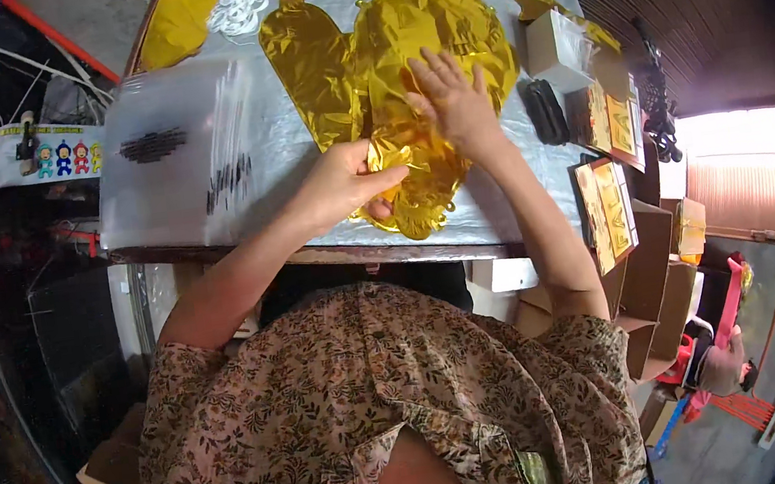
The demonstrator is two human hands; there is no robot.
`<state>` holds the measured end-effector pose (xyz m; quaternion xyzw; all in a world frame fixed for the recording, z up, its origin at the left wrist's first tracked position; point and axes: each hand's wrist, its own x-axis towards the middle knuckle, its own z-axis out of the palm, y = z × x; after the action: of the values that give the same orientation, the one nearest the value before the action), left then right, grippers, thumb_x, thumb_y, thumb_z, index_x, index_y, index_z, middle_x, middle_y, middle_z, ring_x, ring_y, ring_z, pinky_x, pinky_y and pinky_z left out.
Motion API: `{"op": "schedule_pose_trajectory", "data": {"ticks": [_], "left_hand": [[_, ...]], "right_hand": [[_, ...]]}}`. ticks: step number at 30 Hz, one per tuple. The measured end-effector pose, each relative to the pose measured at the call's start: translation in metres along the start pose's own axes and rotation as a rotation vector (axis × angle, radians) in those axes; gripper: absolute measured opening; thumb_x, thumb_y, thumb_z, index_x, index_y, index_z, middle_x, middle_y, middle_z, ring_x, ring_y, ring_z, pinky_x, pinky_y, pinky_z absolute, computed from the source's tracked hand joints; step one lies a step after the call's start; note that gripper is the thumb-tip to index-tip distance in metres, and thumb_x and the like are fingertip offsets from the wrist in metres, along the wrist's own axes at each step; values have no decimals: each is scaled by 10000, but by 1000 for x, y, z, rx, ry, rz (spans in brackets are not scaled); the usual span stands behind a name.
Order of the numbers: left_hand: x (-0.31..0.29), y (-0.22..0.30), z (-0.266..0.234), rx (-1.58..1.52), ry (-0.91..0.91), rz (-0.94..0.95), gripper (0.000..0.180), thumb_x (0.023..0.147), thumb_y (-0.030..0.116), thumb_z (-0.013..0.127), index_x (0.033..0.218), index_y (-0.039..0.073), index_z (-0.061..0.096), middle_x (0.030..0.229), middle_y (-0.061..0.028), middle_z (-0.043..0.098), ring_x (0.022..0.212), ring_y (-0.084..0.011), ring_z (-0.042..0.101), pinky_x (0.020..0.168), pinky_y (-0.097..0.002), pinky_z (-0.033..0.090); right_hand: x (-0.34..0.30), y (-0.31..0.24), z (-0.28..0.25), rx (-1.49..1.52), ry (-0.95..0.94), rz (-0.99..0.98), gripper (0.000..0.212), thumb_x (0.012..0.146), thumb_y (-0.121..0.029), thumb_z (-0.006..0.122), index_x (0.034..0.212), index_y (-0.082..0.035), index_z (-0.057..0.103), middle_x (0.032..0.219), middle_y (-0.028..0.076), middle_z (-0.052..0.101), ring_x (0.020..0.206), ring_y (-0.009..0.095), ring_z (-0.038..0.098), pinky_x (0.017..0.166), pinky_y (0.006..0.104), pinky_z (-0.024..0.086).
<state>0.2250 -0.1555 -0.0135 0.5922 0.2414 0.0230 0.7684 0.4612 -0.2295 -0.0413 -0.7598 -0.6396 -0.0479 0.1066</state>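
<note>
Crinkled gold foil balloons [391, 33], flat and uninflated, lie over the middle of the table. My left hand [347, 184] pinches the folded near end of one foil balloon between thumb and fingers, close to the table's front edge. My right hand [460, 107] rests on the same foil, a little farther off and to the right, with its fingers spread. Under the left hand, the near end of the foil is bunched and creased. How the foil layers lie beneath both hands is hidden.
A stack of clear plastic bags [170, 162] lies at left, with coiled white ribbon [237, 9] behind it. At right are a white box [560, 51], a black case [546, 112] and printed cards [607, 213]. Cardboard boxes [649, 287] stand beside the table; another person [719, 356] is beyond.
</note>
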Motion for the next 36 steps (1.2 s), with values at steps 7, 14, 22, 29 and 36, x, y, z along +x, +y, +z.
{"op": "schedule_pose_trajectory", "data": {"ticks": [7,14,22,29,36], "left_hand": [[2,37,-44,841,123,24,492,999,524,611,809,78,694,748,-83,726,644,-213,698,659,-394,542],[83,9,-101,1099,370,863,230,958,209,675,1098,35,730,1152,-109,725,1041,-308,672,909,-383,526],[90,8,-101,1136,310,806,332,938,234,710,1207,39,703,1292,-112,680,1142,-322,630,987,-435,497],[92,8,-101,1033,317,789,274,885,172,735,1106,11,741,1222,-127,712,1103,-345,639,943,-444,513],[101,-7,-109,1088,362,861,291,901,242,753,1143,82,733,1221,-59,723,1134,-294,644,986,-397,508]], "right_hand": [[-15,-12,15,43,24,55,595,1034,-439,547,1545,-157,432,1617,122,399,1487,378,357,1165,651,240],[-14,-17,20,99,46,36,597,1038,-460,533,1545,-160,441,1621,121,394,1498,380,341,1180,648,201],[-16,-9,23,88,109,6,559,1044,-431,528,1529,-163,462,1597,131,431,1494,368,353,1170,651,220],[-15,-8,25,86,120,-27,558,1048,-442,522,1530,-168,462,1598,120,433,1496,361,352,1176,648,210],[-20,-23,18,115,66,-7,566,1046,-431,533,1535,-157,457,1610,129,411,1493,386,350,1185,653,194]]}}
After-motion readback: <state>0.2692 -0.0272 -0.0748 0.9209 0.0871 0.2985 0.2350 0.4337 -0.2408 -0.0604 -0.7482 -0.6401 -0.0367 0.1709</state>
